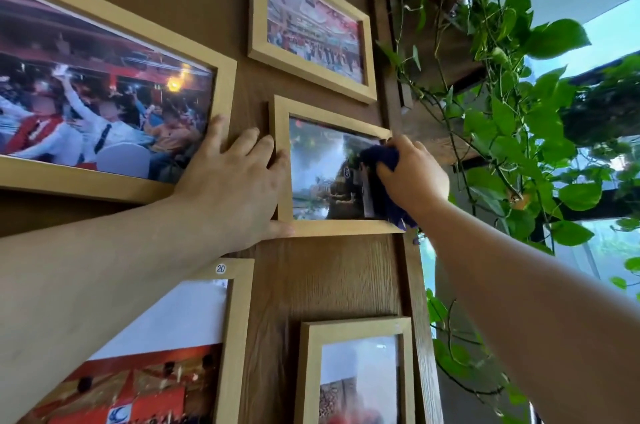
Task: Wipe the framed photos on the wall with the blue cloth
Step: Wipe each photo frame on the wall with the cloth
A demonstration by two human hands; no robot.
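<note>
Several light wooden framed photos hang on a brown wood-panel wall. My right hand [412, 174] holds a bunched dark blue cloth [379, 160] pressed against the glass at the right side of a small middle frame [282, 160]. My left hand [232, 178] lies flat on the wall with spread fingers, touching that frame's left edge and lower left corner. A large frame [225, 94] sits to the left and a medium frame [311, 29] hangs above.
Two more frames hang below, one at lower left [239, 337] with a small "20" sticker and one at lower middle [356, 371]. Trailing green vines [512, 133] hang just right of the wall's edge, beside a wooden shelf [446, 143].
</note>
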